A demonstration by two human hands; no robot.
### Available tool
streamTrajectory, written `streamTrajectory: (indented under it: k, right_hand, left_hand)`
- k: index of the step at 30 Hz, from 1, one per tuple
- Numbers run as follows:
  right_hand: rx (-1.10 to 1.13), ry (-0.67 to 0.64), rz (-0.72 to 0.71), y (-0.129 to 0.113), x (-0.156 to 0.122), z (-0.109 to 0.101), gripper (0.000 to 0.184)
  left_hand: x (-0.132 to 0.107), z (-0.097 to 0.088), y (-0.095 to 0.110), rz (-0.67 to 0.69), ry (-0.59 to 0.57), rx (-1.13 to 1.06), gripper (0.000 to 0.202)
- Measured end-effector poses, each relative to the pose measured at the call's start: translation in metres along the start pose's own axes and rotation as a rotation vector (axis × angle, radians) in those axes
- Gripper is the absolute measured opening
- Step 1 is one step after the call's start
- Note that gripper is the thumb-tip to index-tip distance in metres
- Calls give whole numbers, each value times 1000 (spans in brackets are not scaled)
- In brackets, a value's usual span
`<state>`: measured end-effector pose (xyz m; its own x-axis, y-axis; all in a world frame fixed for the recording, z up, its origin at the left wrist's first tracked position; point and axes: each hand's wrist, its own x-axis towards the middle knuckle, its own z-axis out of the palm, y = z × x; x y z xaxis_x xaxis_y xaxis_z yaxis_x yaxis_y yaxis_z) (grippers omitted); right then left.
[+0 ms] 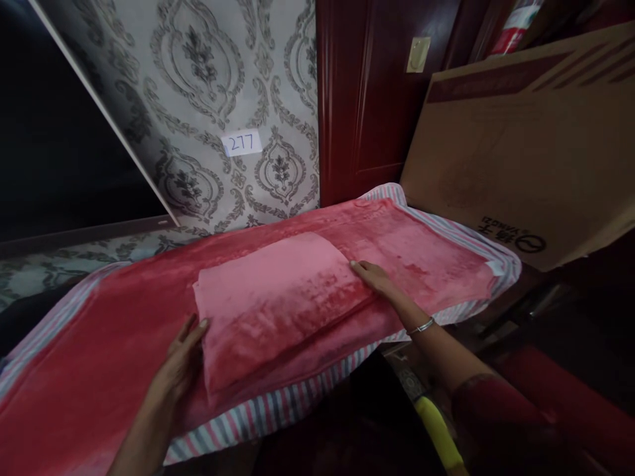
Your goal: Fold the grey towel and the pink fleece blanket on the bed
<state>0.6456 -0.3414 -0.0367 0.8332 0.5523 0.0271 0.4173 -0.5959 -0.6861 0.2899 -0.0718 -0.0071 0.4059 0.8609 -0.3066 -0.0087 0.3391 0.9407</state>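
A folded pink fleece cloth (278, 297) lies in the middle of a red blanket (99, 344) spread over a surface with a striped sheet (278, 410) under it. My left hand (181, 360) rests flat against the folded cloth's left edge, fingers apart. My right hand (380, 277), with a bangle on the wrist, lies flat at the cloth's right edge. Neither hand grips anything.
A large flat cardboard box (526, 145) leans at the right. A dark red wooden door (367, 92) and patterned wallpaper with a paper label "277" (241, 143) stand behind. A yellow object (439, 433) lies low at the front right.
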Motion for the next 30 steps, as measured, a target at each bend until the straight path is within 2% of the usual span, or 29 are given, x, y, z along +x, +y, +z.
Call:
streamTrajectory:
  k: [5,9,13,17,19,21,23,25,27,28,30]
  right_hand:
    - [16,-79,-4,-6,13,-3,42]
    - [147,-128,-5,-14,12,-7,34]
    - [372,-137,40,-26,5,-11,39]
    - [496,-90,-55,-27,-8,-15,46]
    - [472,-126,-65,-17,-12,-14,46]
    - [354,-145,-36,-6,-13,-12,43]
    - [169,-34,-62,-3,-14,-7,37]
    - [3,166,-217,-17,-18,1,36]
    - [-59,275,-464,-49,-28,14,40]
    - [-56,257,-596,-69,-37,24,41]
    - [-31,102,-823,-115,-59,47,40]
  left_hand:
    - [3,2,-9,170,-100,243,97]
    - [11,1,-15,263,-114,324,101]
    - [11,9,2,308,-140,244,105]
    - [9,9,19,362,-147,195,111]
    - [10,0,14,314,-127,185,110]
    - [11,-11,0,213,-112,178,107]
    - [10,-22,-15,150,-103,171,104]
    - [7,-30,-26,158,-119,181,102]
    - [4,-32,-30,187,-136,191,100]
    - [3,-32,-31,199,-147,193,99]
    - [1,-32,-32,206,-163,197,98]
